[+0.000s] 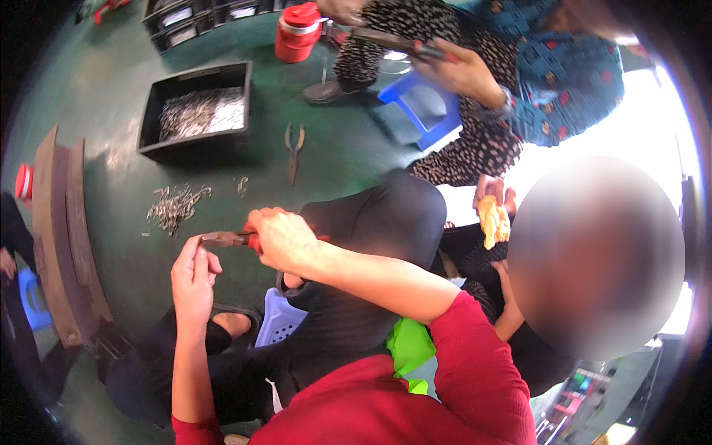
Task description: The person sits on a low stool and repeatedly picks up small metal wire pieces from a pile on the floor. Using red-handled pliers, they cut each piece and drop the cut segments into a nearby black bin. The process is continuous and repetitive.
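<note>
My right hand (pixel 280 239) is closed around the red handles of a pair of pliers (pixel 221 239), whose jaws point left. At the jaw tips, my left hand (pixel 194 276) pinches something too small to make out, its thumb and forefinger close to the metal. Just beyond my hands, a loose pile of small bent metal pieces (pixel 178 208) lies on the green floor, with a few stray pieces (pixel 242 185) to its right. Farther off stands a black bin (pixel 194 145) holding many shiny metal pieces (pixel 196 113). A second pair of pliers (pixel 294 154) lies on the floor right of the bin.
Across from me, a co-worker's hand (pixel 463 74) holds pliers beside a blue stool (pixel 423 107). Another person at right has a yellow cloth or glove (pixel 492 222). Long brown metal bars (pixel 55 245) stand at left. A red jug (pixel 297 35) and black crates (pixel 196 18) are at the back.
</note>
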Motion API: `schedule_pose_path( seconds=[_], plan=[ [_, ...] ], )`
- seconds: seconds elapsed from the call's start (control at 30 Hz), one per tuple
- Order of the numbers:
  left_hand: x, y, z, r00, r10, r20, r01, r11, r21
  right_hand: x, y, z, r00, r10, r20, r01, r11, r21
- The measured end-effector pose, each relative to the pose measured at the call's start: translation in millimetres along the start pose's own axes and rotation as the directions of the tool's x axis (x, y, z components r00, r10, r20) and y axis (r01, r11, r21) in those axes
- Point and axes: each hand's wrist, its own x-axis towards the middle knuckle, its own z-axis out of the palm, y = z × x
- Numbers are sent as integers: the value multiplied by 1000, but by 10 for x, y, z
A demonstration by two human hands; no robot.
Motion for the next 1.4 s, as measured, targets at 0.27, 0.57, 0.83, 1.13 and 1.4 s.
schedule_pose_path(
  seconds=[0.27,0.57,0.83,1.13,1.4],
  plan=[
    [548,-235,-250,986,169,-1,-161,941,299,-3,100,-360,888,175,426,-275,944,185],
    [2045,-6,-296,870,444,-212,-277,798,535,-175,178,-239,961,137,241,-35,922,-385],
    [2531,-242,-621,845,452,-287,-247,805,540,-242,264,-87,955,44,292,118,850,-513],
    [2620,-1925,-537,960,270,-78,-122,650,750,-236,157,69,857,105,505,196,839,-508],
    [2859,-2087,-137,920,393,13,-242,541,806,-60,100,32,801,136,583,178,876,-448]
  ],
)
